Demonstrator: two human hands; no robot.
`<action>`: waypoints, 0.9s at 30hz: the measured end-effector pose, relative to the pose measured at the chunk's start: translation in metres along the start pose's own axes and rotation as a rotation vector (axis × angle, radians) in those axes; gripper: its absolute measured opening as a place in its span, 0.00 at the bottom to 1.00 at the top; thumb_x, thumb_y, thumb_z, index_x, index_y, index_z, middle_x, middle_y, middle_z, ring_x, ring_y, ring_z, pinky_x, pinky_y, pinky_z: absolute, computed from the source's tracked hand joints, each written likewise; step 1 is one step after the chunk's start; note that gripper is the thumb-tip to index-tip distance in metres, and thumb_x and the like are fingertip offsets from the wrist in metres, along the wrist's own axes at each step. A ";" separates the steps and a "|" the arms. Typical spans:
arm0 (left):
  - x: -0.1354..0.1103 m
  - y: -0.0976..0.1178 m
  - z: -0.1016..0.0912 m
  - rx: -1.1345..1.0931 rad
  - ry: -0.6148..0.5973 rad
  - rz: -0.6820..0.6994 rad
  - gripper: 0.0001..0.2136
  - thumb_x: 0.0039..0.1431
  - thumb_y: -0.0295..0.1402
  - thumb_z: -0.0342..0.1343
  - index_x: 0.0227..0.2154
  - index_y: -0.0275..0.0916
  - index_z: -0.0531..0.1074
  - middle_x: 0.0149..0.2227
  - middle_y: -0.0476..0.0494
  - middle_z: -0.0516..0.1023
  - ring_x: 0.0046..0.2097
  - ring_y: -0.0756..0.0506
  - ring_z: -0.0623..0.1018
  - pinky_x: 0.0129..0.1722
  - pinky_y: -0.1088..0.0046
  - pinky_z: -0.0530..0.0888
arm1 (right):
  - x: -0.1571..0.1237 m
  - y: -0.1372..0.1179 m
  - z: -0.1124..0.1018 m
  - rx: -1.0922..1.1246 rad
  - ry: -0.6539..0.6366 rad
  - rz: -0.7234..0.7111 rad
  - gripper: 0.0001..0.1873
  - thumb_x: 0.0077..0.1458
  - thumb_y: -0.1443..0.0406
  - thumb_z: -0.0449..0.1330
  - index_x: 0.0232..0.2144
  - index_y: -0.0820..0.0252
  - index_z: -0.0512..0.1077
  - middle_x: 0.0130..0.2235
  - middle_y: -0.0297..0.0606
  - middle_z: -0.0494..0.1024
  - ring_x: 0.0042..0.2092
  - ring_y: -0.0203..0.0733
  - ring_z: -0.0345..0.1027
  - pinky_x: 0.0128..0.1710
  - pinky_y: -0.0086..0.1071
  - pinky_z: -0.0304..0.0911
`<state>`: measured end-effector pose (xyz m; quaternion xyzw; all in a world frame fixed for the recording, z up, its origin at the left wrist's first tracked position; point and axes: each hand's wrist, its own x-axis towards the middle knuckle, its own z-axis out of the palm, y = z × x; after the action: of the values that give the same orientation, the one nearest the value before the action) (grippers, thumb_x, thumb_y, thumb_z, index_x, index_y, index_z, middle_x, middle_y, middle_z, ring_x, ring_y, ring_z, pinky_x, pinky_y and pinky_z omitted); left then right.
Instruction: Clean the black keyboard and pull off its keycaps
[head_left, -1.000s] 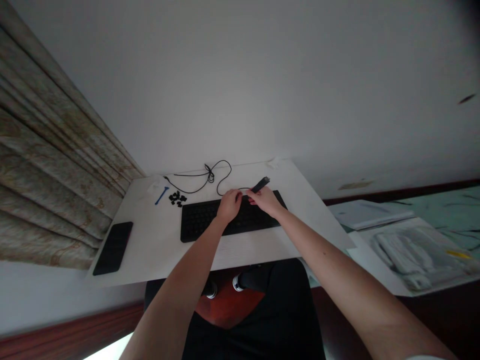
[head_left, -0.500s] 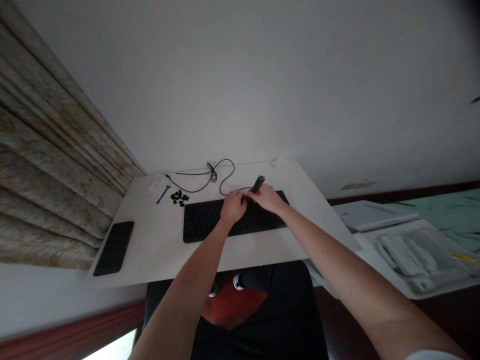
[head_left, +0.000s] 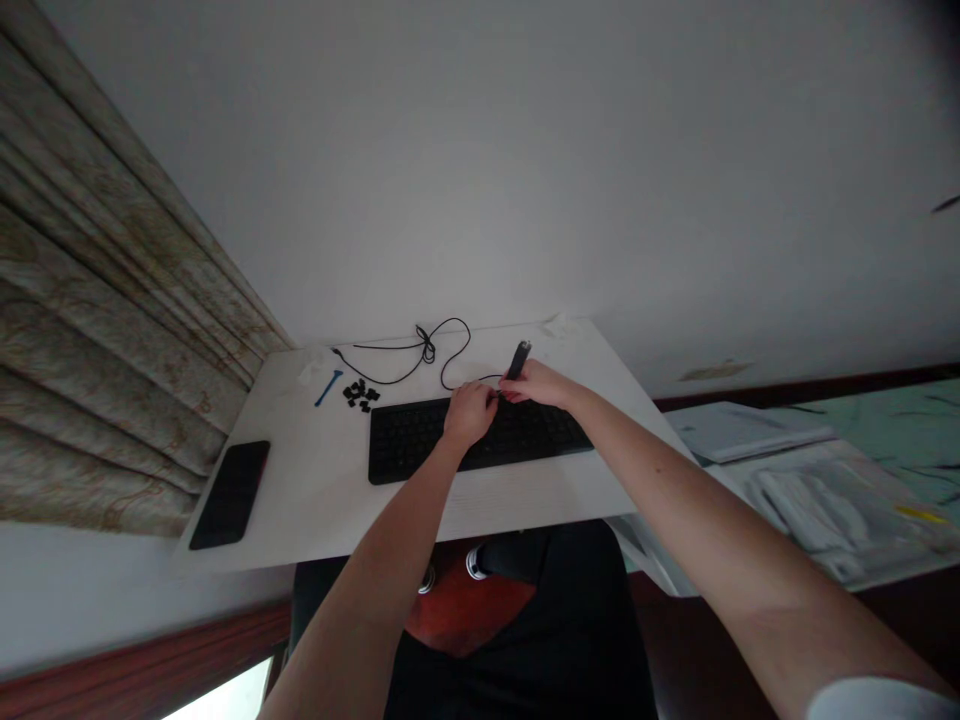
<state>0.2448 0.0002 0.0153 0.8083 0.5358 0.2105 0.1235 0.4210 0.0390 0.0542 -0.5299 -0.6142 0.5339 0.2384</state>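
A black keyboard (head_left: pixel 409 440) lies on the white table, both of my hands over its upper edge. My right hand (head_left: pixel 534 383) is closed around a thick black stick-like tool (head_left: pixel 518 360), tilted, with its upper end poking out above the fingers; its exact kind is unclear. My left hand (head_left: pixel 470 412) has its fingers curled in close to the tool's lower end, and whatever they pinch is hidden. Small black keycaps (head_left: pixel 360 394) lie in a loose group left of the keyboard. Beside them rests a slim blue tool (head_left: pixel 328 387).
The keyboard's black cable (head_left: pixel 427 346) loops along the back of the table (head_left: pixel 322 510). A dark phone (head_left: pixel 229 495) lies at the left front corner. A patterned curtain (head_left: pixel 112 300) hangs at the left. White packages (head_left: pixel 825 510) sit low on the right.
The right hand and the black tool have shifted slightly up, and the tool stands a bit more upright. More of the keyboard's right side shows. My left hand stays almost in place.
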 end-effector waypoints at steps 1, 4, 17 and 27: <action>0.000 0.000 0.000 0.007 -0.003 -0.001 0.08 0.66 0.32 0.53 0.40 0.39 0.77 0.44 0.40 0.80 0.49 0.40 0.76 0.51 0.62 0.70 | 0.001 -0.002 0.000 -0.010 0.006 0.015 0.09 0.51 0.64 0.71 0.29 0.64 0.77 0.31 0.41 0.81 0.31 0.38 0.76 0.35 0.32 0.76; -0.001 0.000 -0.001 0.015 -0.006 -0.003 0.08 0.66 0.32 0.53 0.41 0.40 0.77 0.44 0.41 0.80 0.50 0.40 0.76 0.51 0.62 0.70 | 0.004 -0.005 0.000 -0.043 0.026 0.017 0.09 0.50 0.64 0.71 0.29 0.64 0.77 0.32 0.43 0.81 0.31 0.39 0.76 0.36 0.34 0.76; 0.000 -0.001 0.001 0.011 -0.016 -0.002 0.08 0.66 0.32 0.53 0.41 0.39 0.76 0.45 0.40 0.79 0.50 0.40 0.75 0.53 0.62 0.69 | -0.014 0.000 0.019 0.029 0.202 -0.012 0.06 0.53 0.66 0.69 0.31 0.64 0.78 0.30 0.42 0.82 0.33 0.42 0.77 0.38 0.33 0.74; 0.000 -0.001 0.002 0.000 -0.001 0.006 0.08 0.66 0.31 0.53 0.41 0.39 0.77 0.44 0.40 0.80 0.50 0.40 0.76 0.52 0.61 0.70 | -0.016 -0.014 0.032 0.370 0.357 0.152 0.05 0.55 0.75 0.63 0.29 0.65 0.74 0.25 0.38 0.78 0.28 0.36 0.75 0.34 0.29 0.76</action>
<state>0.2447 0.0010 0.0131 0.8100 0.5332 0.2108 0.1232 0.3937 0.0135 0.0609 -0.6077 -0.4128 0.5515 0.3952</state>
